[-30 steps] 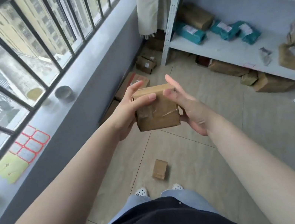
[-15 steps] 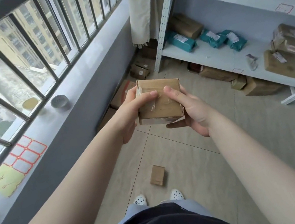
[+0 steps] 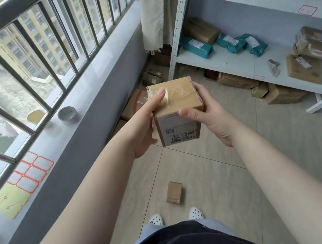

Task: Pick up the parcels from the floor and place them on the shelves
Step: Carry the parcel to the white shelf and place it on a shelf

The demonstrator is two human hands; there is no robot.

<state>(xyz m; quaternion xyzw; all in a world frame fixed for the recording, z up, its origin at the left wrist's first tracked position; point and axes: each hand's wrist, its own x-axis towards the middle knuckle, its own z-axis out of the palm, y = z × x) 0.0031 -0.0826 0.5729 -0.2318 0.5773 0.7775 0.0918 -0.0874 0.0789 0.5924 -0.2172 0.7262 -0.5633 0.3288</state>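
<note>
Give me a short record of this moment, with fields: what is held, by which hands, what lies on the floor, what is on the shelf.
held: cardboard box, label side toward camera
hands: left hand and right hand, both gripping it
floor: small parcel near the feet
shelf: teal bags, brown parcels

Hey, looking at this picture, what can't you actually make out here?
Head view only:
- Label print on the held box: too small and blurred to read.
- Left hand and right hand fingers: partly behind the box.
- Parcels under the lower shelf: partly hidden by it.
- Shelf's right end: cut off by the frame edge.
</note>
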